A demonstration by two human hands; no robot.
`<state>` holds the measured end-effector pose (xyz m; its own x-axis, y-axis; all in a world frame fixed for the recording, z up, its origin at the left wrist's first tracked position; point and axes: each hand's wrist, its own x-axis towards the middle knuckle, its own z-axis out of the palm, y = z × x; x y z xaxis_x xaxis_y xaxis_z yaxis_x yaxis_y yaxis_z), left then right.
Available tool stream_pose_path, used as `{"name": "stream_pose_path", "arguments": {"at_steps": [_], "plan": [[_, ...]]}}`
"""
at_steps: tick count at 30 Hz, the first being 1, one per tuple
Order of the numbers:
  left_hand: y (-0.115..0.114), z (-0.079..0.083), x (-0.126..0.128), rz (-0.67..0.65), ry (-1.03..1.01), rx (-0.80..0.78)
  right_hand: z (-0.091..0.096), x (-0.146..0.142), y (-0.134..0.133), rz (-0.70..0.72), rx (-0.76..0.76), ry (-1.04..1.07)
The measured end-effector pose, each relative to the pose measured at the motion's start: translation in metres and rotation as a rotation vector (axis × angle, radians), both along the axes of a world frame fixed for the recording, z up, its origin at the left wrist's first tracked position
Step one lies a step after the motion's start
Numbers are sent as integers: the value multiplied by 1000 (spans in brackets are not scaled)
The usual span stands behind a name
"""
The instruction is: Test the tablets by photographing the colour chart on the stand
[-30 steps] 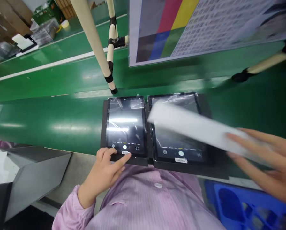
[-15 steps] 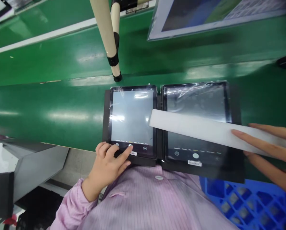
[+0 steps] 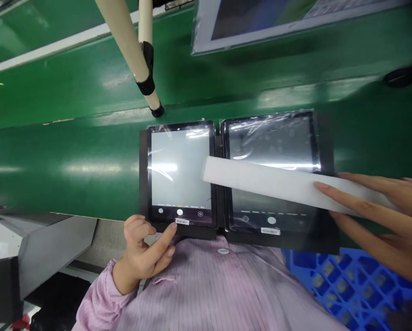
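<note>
One long white rectangular strip [image 3: 257, 179], long axis crosswise, free end pointing left, lying across a dim black-framed glass tablet [image 3: 271, 147] and overlapping the edge of a lit black-framed glass tablet [image 3: 180, 172]. Right hand [image 3: 392, 220]: fingers extended leftward, closed about the strip's right end. Left hand [image 3: 147, 246]: loosely curled, nothing held, index extended up-right to the lit tablet's lower edge, contact unclear.

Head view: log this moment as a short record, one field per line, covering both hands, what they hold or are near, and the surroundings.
Left hand: nothing held; one finger extended beside the left tablet's barcode label, contact unclear
Right hand: fingers gripping a white strip
White strip: across the right tablet, tip over the left tablet; contact unclear
Screens: both lit, left brighter, each with a round button
Bench: green workbench
Beyond tablets: cream pipe stand
Lower right: blue plastic crate
</note>
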<state>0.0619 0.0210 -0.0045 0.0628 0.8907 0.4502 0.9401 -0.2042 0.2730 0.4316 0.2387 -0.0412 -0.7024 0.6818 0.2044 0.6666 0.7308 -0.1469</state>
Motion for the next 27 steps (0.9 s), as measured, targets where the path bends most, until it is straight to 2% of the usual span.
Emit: {"name": "stream_pose_path", "arguments": {"at_steps": [3, 7, 11, 14, 18, 27], "plan": [[17, 4, 14, -108, -17, 20, 7, -9, -4, 102, 88, 21], [46, 12, 43, -300, -48, 38, 12, -1, -17, 40, 54, 9], [72, 16, 76, -374, 34, -100, 15, 42, -28, -45, 82, 22], [82, 12, 95, -412, 95, -164, 15, 78, -37, -126, 104, 25], [87, 4, 113, -398, 157, -213, 11, 100, -49, -237, 81, 20], [93, 0, 130, -304, 244, -266, 0, 108, -48, -218, 65, 80]]}}
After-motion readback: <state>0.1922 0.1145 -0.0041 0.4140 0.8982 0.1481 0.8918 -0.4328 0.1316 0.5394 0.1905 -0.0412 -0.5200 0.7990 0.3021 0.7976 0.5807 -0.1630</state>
